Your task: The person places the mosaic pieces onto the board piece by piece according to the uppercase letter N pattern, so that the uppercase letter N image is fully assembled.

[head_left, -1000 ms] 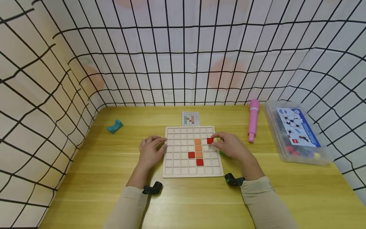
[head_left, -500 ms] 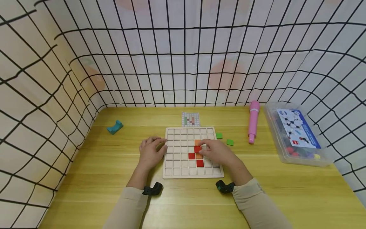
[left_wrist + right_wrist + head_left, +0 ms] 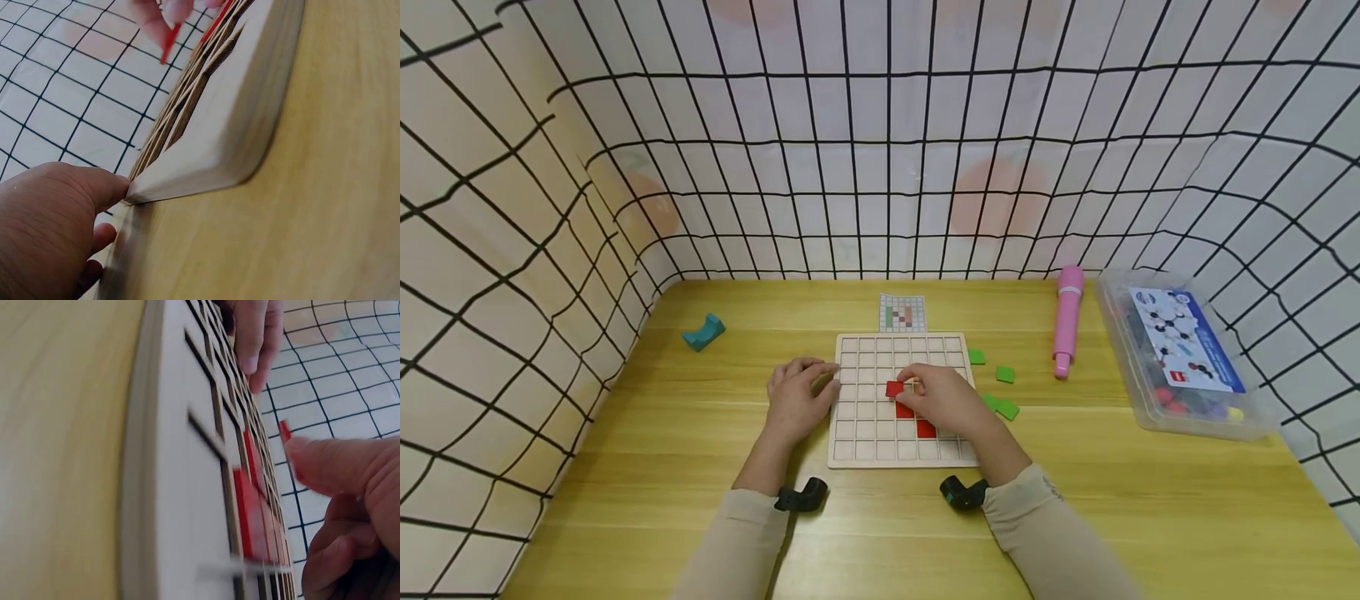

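A wooden grid board (image 3: 863,451) lies flat on the table. Between thumb and fingers, my right hand (image 3: 942,402) pinches a red square tile (image 3: 893,388) just over the board's middle cells; in the right wrist view this tile (image 3: 285,430) stands clear above the grid. Two more red tiles sit in cells nearer me, one (image 3: 905,410) beside the fingers and one (image 3: 927,429) lower right. My hand covers most of the orange tiles. At the board's left edge my left hand (image 3: 796,402) rests with relaxed fingers, its thumb (image 3: 103,186) touching the rim.
Several green tiles (image 3: 1005,374) lie right of the board. Behind it is a small printed grid card (image 3: 902,313). A teal curved piece (image 3: 703,332) lies far left. To the right are a pink stick-shaped object (image 3: 1067,321) and a clear plastic box (image 3: 1138,404). Black wire mesh (image 3: 880,192) surrounds the table.
My right hand has carried the red tile leftward across the board, from its right side to the middle, uncovering the green tiles. The left hand has stayed at the left edge.
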`<action>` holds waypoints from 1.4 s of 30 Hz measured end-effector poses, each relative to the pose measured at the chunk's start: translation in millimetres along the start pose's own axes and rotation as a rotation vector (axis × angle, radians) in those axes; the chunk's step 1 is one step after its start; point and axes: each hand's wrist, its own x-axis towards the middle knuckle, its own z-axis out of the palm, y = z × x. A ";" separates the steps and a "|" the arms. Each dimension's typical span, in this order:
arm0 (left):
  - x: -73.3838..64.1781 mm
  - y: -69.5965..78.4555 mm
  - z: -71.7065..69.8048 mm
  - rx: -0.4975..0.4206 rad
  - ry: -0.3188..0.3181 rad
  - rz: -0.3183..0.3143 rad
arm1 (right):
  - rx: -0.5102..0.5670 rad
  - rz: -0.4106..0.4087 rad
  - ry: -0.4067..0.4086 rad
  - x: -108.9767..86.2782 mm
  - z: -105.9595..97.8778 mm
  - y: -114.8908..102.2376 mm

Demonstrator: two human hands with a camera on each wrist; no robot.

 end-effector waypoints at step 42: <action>-0.1 1.9 -0.7 0.007 -0.003 -0.007 | 0.067 0.134 0.015 -17.0 -26.4 14.8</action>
